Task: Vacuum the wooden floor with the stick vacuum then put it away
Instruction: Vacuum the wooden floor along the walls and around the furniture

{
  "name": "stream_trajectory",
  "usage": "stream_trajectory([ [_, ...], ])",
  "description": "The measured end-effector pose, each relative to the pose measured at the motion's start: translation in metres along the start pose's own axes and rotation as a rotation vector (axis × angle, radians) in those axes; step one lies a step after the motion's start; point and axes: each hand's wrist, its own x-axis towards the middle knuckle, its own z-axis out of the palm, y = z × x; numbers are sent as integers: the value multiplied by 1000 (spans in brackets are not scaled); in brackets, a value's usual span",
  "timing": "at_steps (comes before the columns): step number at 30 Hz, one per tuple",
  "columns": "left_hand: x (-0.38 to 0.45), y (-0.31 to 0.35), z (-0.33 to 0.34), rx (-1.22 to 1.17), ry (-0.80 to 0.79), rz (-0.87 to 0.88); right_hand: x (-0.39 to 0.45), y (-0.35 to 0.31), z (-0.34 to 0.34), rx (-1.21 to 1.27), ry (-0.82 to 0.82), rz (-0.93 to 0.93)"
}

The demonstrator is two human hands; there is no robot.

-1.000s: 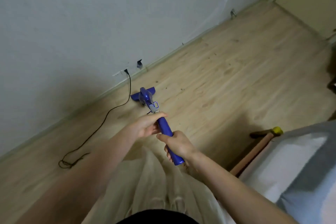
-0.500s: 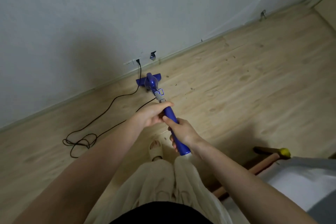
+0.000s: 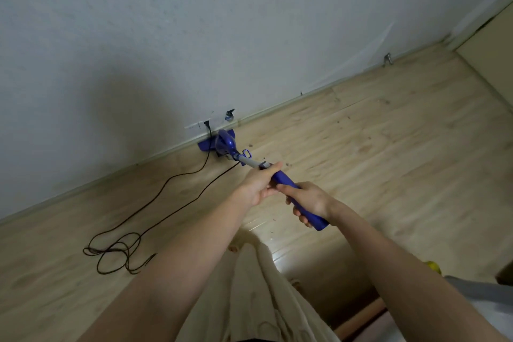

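A blue stick vacuum (image 3: 226, 143) reaches from my hands down to the wooden floor (image 3: 374, 153). Its flat head lies against the skirting board, right below a wall socket (image 3: 198, 125). My left hand (image 3: 259, 183) grips the upper part of the blue handle, just behind the grey tube. My right hand (image 3: 311, 201) grips the handle lower down, near its end. A black power cord (image 3: 122, 247) runs from the socket across the floor and lies in loose loops to my left. Small dark crumbs dot the floor to the right of the vacuum head.
A white wall (image 3: 194, 36) bounds the floor ahead. A door frame (image 3: 483, 30) stands at the far right corner. A grey and white bed edge (image 3: 483, 297) with a wooden rail sits at bottom right, a small yellow object (image 3: 433, 266) beside it. My beige trousers fill the bottom centre.
The vacuum head has been pushed forward from the open floor up to the skirting board under the socket. Both hands keep their grip, and the view has swung up towards the wall.
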Motion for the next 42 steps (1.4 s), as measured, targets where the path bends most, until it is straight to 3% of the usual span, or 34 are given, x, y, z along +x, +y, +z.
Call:
stream_trajectory([
  [13,-19,-45,90,70,-18,2,-47,74,-59,0,68,0],
  [22,-45,-84,87,259,-21,-37,-89,117,-19,245,79,12],
  [28,-52,-58,56,329,-81,-41,-68,90,12,361,93,-4],
  [37,-14,-2,21,285,-54,-75,-10,37,15,319,94,8],
  [42,6,22,20,179,44,-44,16,10,-2,176,88,-31],
])
